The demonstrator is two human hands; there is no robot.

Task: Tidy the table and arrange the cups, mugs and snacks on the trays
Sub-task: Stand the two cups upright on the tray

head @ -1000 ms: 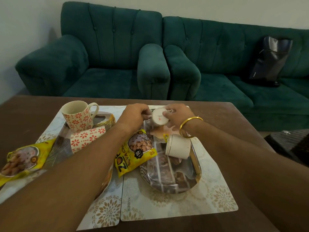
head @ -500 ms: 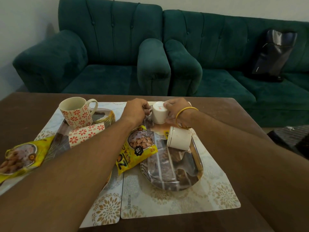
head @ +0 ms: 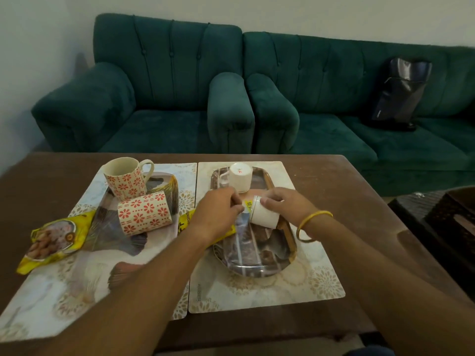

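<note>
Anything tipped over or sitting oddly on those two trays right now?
Yes. On the left tray, one red-patterned mug lies on its side beside the upright one. On the right tray, a white cup lies tipped under the right hand, and another white cup stands upside down. A snack packet hangs off the left tray.

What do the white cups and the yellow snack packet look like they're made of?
White cups: probably glazed ceramic, smooth, opaque and slightly shiny, one with a thin rim line. Snack packet: thin printed plastic film, glossy and crinkled.
</note>
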